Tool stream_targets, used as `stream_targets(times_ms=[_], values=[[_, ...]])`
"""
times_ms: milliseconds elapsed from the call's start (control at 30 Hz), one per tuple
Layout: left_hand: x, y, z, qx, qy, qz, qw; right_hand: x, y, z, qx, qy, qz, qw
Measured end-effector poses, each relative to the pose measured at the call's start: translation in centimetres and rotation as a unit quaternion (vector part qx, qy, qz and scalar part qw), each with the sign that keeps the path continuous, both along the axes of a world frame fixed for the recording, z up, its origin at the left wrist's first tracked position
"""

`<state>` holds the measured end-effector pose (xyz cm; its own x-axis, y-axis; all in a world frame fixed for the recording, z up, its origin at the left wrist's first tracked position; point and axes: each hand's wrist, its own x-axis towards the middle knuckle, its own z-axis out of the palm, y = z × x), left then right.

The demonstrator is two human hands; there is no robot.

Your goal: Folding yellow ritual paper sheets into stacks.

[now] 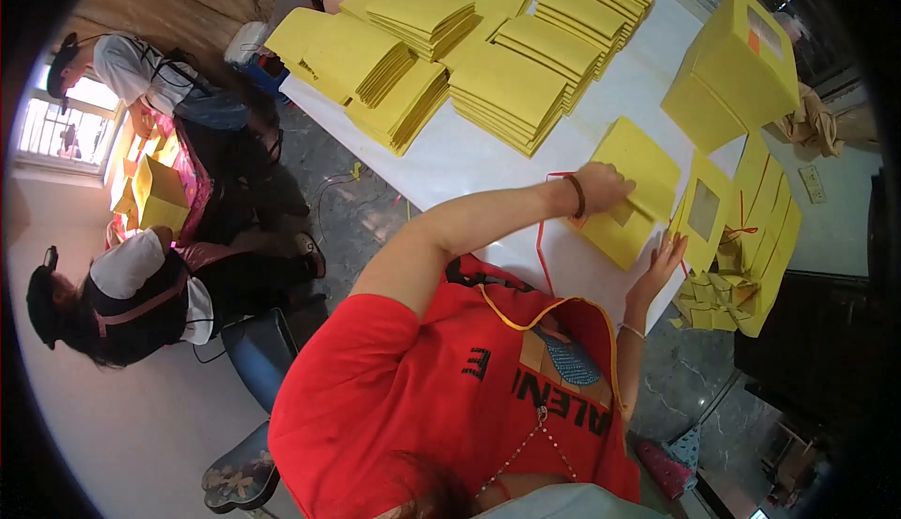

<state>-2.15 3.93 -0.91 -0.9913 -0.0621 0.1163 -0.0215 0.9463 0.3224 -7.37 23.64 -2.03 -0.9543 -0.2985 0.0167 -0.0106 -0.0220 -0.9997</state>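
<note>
A flat yellow paper bag lies in front of me on the white table, one part of it slightly raised. My left hand, with a dark bracelet at the wrist, is closed on that bag; its fingertips are partly hidden. To the right, my right hand has its fingers stretched out, touching the edge of a yellow piece with a clear window. Behind these stands an opened yellow box-shaped bag, also windowed.
Several stacks of folded yellow bags cover the far part of the white table. More yellow pieces with red cords hang at the right edge. Two people handle yellow bags at the left, near a dark blue chair.
</note>
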Motion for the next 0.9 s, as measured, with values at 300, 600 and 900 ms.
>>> stream_targets(times_ms=[300, 600, 900], values=[[10.9, -14.4, 8.5, -0.126, 0.338, 0.053, 0.931, 4.2, 4.8, -1.8, 0.184, 0.183, -0.024, 0.965], [14.0, -18.8, 2.3, -0.145, 0.075, 0.090, 0.982, 5.0, 10.7, -4.2, 0.392, 0.353, -0.036, 0.849], [14.0, -19.1, 2.4, -0.130, 0.013, 0.111, 0.985, 5.9, 11.6, -5.7, 0.465, 0.319, -0.075, 0.823]])
